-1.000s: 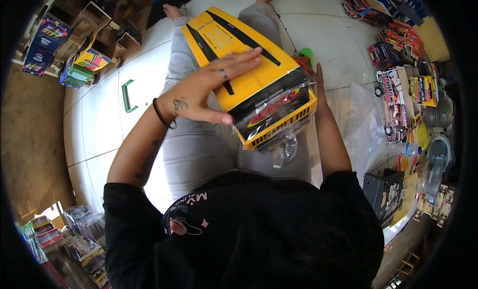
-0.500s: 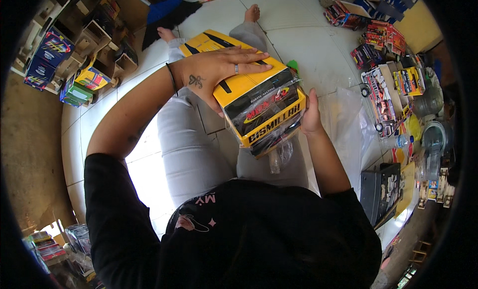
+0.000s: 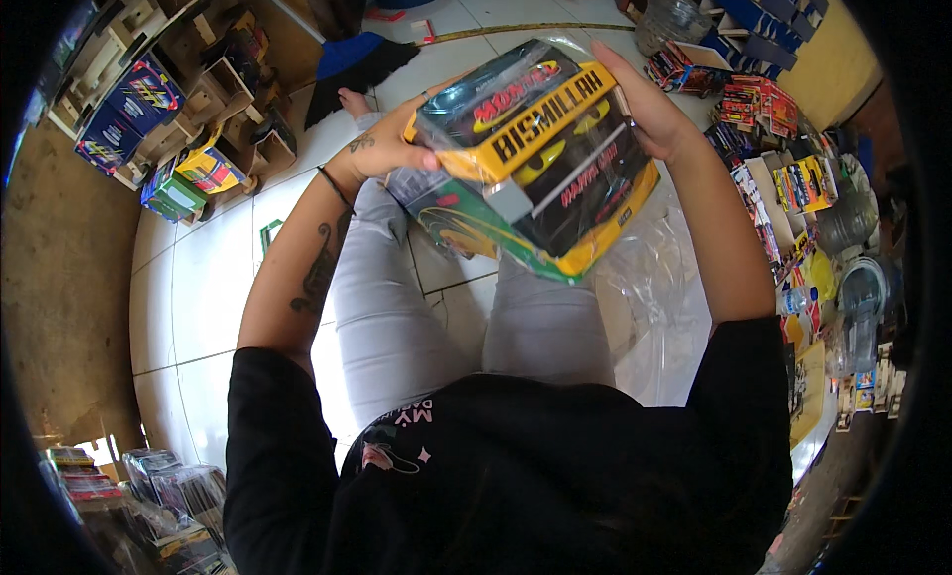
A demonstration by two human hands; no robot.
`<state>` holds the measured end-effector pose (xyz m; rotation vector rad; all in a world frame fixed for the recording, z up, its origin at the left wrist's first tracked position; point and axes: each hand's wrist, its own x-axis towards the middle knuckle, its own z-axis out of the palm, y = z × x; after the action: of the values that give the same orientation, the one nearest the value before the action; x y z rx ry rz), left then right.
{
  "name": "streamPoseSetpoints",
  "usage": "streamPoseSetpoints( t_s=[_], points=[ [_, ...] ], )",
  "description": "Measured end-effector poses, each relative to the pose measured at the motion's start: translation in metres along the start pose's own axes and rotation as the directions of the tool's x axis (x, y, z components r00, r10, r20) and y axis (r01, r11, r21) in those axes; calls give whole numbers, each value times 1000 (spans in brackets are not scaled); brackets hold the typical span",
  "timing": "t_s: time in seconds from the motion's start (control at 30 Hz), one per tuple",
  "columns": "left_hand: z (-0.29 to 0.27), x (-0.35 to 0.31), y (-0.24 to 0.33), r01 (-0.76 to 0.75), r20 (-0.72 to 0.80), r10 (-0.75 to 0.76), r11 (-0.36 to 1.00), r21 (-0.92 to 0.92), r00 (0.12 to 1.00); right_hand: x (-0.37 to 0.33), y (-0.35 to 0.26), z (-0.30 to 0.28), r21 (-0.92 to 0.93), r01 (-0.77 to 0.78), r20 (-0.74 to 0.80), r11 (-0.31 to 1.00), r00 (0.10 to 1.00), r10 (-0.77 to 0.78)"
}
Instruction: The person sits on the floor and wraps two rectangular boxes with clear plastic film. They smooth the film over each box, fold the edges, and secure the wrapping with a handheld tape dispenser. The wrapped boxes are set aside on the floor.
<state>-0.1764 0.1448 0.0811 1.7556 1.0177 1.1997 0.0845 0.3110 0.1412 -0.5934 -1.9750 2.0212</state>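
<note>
Between my two hands, a toy truck (image 3: pixel 565 159) with a yellow and black front and a green side is tilted above my knees. Clear plastic film with glossy reflections covers it. My left hand (image 3: pixel 392 147) is closed against the truck's left side, thumb near the front corner and the other fingers hidden behind it. On the right, my right hand (image 3: pixel 650 104) grips the upper right edge, fingers reaching toward the back. Under the truck and beside my right leg lies a clear plastic sheet (image 3: pixel 659 317) on the tiles.
Wooden toy truck bodies (image 3: pixel 149 99) stand at the left by a blue and black broom (image 3: pixel 362 69). Painted toy trucks (image 3: pixel 759 104) and clear plastic jars (image 3: pixel 863 287) line the right. Flat stacked packs (image 3: pixel 178 486) sit at the lower left. A bare foot shows at the top.
The truck has been raised and tipped so its front and green side show. My left hand has gone from its top to its side; my right hand has moved up.
</note>
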Motion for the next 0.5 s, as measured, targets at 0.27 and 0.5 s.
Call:
streamPoseSetpoints(
  t_s=[0.27, 0.5],
  points=[
    [-17, 28, -36, -1, -90, 19, 982, 189, 996, -86, 76, -8, -626, 427, -493, 652, 431, -756],
    [-13, 31, -44, -22, -262, 108, 950, 311, 959, -139, 123, 43, -976, 194, 178, -101, 444, -878]
  ],
)
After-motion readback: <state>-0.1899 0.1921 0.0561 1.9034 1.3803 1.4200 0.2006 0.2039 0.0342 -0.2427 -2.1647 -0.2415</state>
